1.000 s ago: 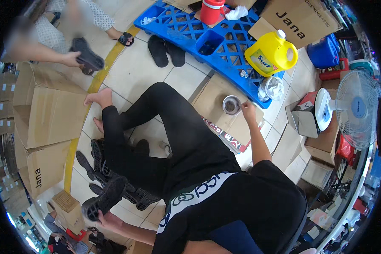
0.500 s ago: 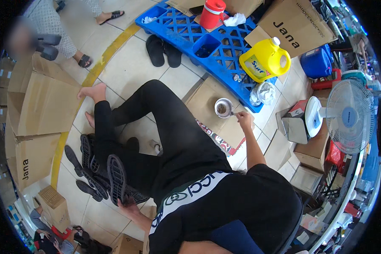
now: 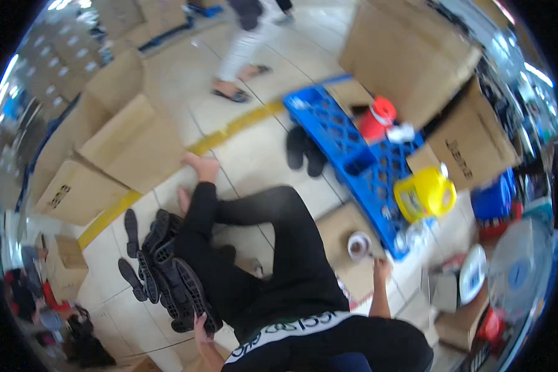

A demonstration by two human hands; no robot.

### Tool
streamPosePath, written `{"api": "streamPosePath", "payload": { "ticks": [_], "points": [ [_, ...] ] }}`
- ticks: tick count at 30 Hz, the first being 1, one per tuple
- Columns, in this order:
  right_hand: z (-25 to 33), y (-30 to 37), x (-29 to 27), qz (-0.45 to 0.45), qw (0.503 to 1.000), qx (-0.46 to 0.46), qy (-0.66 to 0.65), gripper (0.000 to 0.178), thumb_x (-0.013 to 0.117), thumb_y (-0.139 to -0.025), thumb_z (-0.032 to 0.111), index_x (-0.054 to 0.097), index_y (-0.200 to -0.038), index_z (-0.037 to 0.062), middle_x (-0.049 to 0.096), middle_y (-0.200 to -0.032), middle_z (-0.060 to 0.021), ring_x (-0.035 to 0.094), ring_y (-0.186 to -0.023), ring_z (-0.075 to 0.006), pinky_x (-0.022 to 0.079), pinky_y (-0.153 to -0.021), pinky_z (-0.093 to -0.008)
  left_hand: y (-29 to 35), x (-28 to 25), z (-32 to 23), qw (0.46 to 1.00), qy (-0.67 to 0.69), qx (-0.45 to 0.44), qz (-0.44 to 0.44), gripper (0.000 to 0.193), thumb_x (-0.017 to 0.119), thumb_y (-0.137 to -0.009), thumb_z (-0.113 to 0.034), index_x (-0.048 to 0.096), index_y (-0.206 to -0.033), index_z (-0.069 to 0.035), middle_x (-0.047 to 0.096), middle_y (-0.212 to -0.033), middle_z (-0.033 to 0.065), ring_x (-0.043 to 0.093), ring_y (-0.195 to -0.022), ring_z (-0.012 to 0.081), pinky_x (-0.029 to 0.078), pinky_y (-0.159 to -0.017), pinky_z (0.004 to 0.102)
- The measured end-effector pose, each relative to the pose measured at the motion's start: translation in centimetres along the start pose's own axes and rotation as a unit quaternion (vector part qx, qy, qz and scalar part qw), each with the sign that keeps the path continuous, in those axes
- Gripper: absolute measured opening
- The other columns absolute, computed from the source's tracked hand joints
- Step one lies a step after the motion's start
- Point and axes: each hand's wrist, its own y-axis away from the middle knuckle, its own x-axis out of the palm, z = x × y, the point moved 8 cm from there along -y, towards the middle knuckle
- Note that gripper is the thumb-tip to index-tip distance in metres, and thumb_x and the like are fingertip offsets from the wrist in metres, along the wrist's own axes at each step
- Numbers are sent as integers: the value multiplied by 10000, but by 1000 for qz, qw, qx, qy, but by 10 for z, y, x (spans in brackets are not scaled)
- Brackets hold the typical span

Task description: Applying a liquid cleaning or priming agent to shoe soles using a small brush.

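At the lower left, my left hand (image 3: 203,325) grips the near end of a black shoe sole (image 3: 192,288) with a ridged, hollowed face. Beside it a bunch of similar black soles (image 3: 147,273) lies on the tiles. My right hand (image 3: 383,268) is closed round a thin handle at the rim of a small round cup (image 3: 359,245) with brownish contents. Blur hides whether that handle belongs to the cup or to a tool in it. The cup stands on a flat cardboard sheet (image 3: 335,229).
A blue plastic pallet (image 3: 359,162) carries a yellow jug (image 3: 423,195) and a red cooler jug (image 3: 377,119). Black slippers (image 3: 305,152) lie by it. Open cartons (image 3: 130,142) stand at left. A fan (image 3: 518,266) is at right. A person (image 3: 245,53) walks at the far side.
My view has swung, so the scene sits lower and further right, with more blur. The person at the far side now shows nearer the middle. Both hands keep their holds.
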Motion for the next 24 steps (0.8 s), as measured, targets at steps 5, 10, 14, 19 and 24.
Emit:
{"api": "streamPosePath", "payload": {
  "ticks": [5, 10, 14, 19, 24],
  "points": [
    [108, 28, -18, -63, 993, -98, 11, 173, 637, -841, 145, 612, -840, -26, 626, -756, -172, 605, -691, -262, 479, -664, -387, 5, 35, -34, 994, 68, 60, 64, 662, 636, -720, -108, 423, -1344, -47, 613, -1134, 129, 626, -962, 293, 537, -831, 395],
    [136, 25, 5, -147, 950, -256, 105, 112, 619, -838, 49, 555, -792, -30, 572, -769, -178, 555, -698, -339, 453, -656, -430, -1, 100, -76, 976, 141, 54, 159, 688, 637, -735, -151, 390, -1365, -29, 591, -1204, 181, 610, -1050, 360, 553, -819, 456],
    [187, 10, 42, -106, 987, -116, -41, 174, 648, -829, 95, 549, -841, -48, 591, -738, -170, 573, -651, -315, 463, -608, -433, -6, 174, -105, 960, 190, 78, 191, 708, 618, -734, -106, 358, -1385, -7, 495, -1348, 206, 549, -1159, 382, 488, -944, 501],
    [363, 52, 147, 294, 824, 94, -475, 181, 580, -932, 240, 607, -894, 66, 630, -790, -46, 579, -639, -131, 435, -541, -255, -22, 239, -134, 950, 108, 141, 257, 696, 566, -746, 1, 333, -1401, -4, 459, -1387, 206, 510, -1213, 390, 417, -1022, 490],
    [580, 189, 122, 561, 692, -88, -446, 228, 523, -973, 220, 583, -936, 3, 666, -872, -115, 587, -631, -144, 450, -553, -272, -22, 296, -139, 940, 6, 138, 312, 601, 599, -864, -178, 358, -1384, 1, 503, -1336, 203, 518, -1212, 366, 423, -1019, 461]
  ]
}}
